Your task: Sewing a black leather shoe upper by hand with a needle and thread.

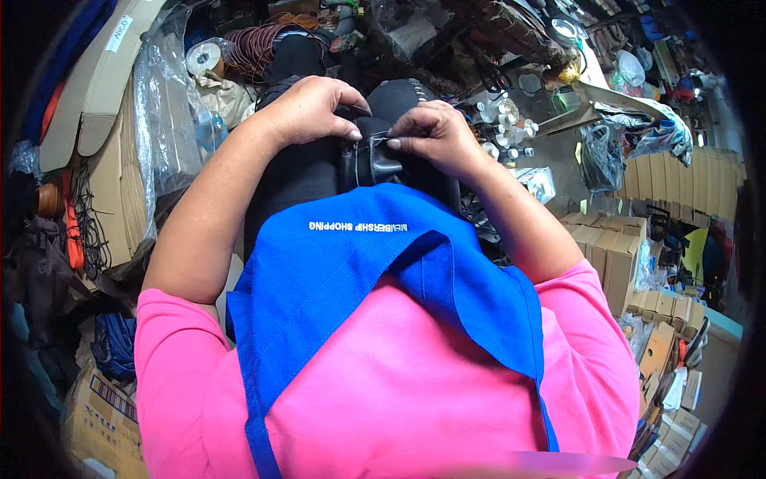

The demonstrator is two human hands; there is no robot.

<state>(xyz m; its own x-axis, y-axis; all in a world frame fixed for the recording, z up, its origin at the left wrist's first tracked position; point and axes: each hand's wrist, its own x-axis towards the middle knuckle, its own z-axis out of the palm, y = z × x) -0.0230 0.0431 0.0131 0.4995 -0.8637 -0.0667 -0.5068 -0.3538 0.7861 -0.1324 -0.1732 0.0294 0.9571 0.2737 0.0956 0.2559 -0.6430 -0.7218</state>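
A glossy black leather-like piece [384, 166] lies in my lap, against dark trousers. My left hand [315, 110] is curled at its upper left edge; the thumb tip touches the edge and the index finger arches apart from it. Some of the left fingers are hidden. Opposite it, my right hand [437, 137] pinches the end of a thin pale strand, which runs across the top of the black piece between both hands. Whether it is thread or a needle is too small to tell. Just beyond, a rounded black form [391, 97] has pale stitches along its edge.
A blue apron [351, 255] covers my lap's near side. Cardboard sheets [120, 160], clear plastic wrap [163, 112] and a white spool [204, 58] stand at left. Small clear bottles [504, 120] cluster at right, with cardboard boxes [606, 247] beyond my right elbow.
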